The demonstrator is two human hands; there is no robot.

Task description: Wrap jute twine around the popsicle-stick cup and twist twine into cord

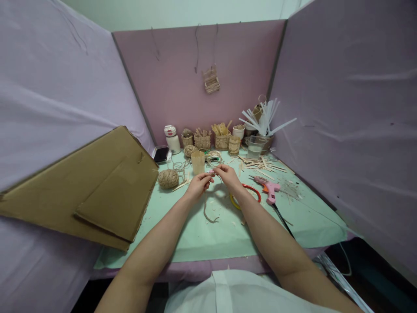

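Note:
Both my hands meet over the middle of the table, fingertips pinched close together. A length of brown twine [206, 209] hangs from my left hand [199, 185], its loose end curling on the cloth. My right hand [227, 174] pinches another part of this twine, which loops out beneath the fingers. Just behind my hands stands a small cup made of wooden sticks [197, 163]. Left of it lies a ball of twine [168, 178]. Scissors with red and yellow handles [256, 189] rest partly hidden under my right forearm.
A pink glue gun [271, 188] lies at right, its black cable running to the front edge. Loose wooden sticks [260, 164] are scattered behind it. Baskets of sticks [202, 140], a white bottle [173, 141] and glue sticks [265, 115] line the back. Cardboard [97, 191] leans at left.

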